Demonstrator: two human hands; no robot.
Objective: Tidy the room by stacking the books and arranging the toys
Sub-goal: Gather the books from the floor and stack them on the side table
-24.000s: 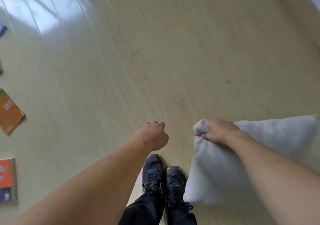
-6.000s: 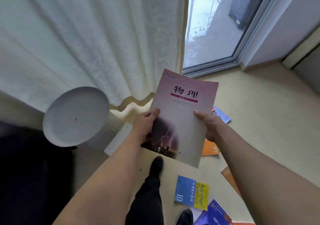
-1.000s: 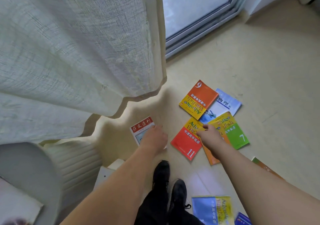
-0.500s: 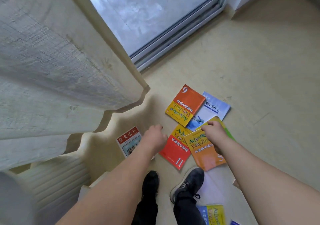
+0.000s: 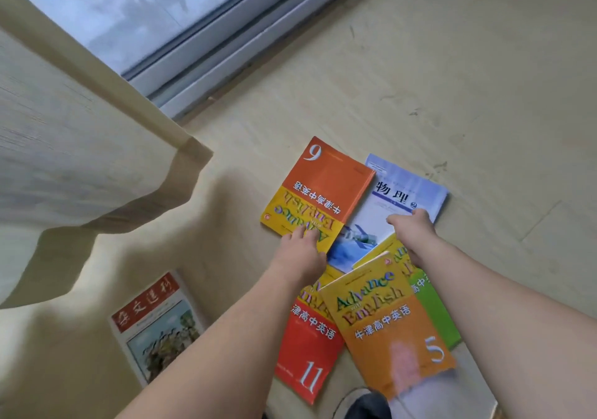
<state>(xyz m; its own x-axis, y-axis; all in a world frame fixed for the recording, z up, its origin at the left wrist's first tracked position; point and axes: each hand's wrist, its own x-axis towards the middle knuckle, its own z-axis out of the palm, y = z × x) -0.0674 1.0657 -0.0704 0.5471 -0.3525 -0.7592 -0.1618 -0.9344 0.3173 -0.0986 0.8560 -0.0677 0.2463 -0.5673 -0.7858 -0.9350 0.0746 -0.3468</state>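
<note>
We counted six books on the floor [image 5: 452,95] near the window: book 6 [image 5: 326,189], the pale physics book [image 5: 400,199], book 5 [image 5: 384,321], book 11 [image 5: 307,347], a green one [image 5: 433,308], and a red-titled one [image 5: 155,318] apart at left. Our left hand [image 5: 302,247] pressed on book 6; our right hand [image 5: 413,231] gripped the physics book's edge. Half a second earlier, both hands were nearer, the right on book 5.

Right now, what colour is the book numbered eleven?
Red, yellow near the top: book numbered eleven, head view.

Pale wooden floor [image 5: 420,79] under scattered overlapping textbooks [image 5: 319,189], one book [image 5: 158,325] lying apart leftward.
</note>
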